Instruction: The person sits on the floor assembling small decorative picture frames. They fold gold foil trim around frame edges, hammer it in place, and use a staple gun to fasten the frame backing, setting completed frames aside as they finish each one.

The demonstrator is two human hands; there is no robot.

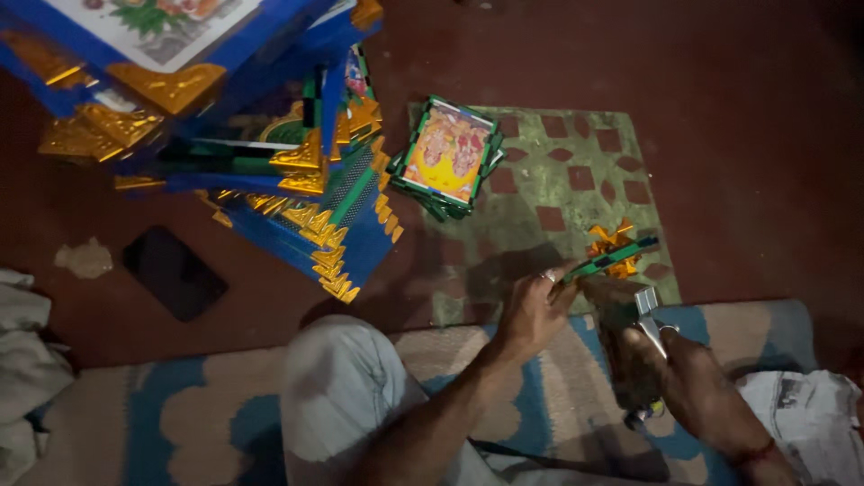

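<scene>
Holding a small green picture frame point(612, 256) at its near edge, the left hand point(531, 310) has fingers closed around it, a ring visible on one finger. The frame is tilted, raised above the floor mat, with a gold foil corner piece point(614, 241) at its far end. The right hand point(643, 355) is wrapped around a metal stapler-like tool point(648, 310), its head just beside the frame's underside.

Risks, as I judge them:
- Tool sits close to the left fingertips; a slip could pinch or puncture them.
- The frame is gripped at one end only; pressure from the tool could twist it, putting the foil corner on crooked or tearing it.
- Light is very dim, so alignment is hard to check.
- The leaning stack of blue frames point(225, 117) with gold corners looks unstable; a nudge could topple it onto the finished green frames point(447, 155).

Surface: dark red floor, a green patterned mat point(576, 171), a blue and beige rug point(189, 418) under the person's knee. A dark phone point(174, 272) lies on the floor to the left, crumpled newspaper point(810, 414) at right, cloth at far left.
</scene>
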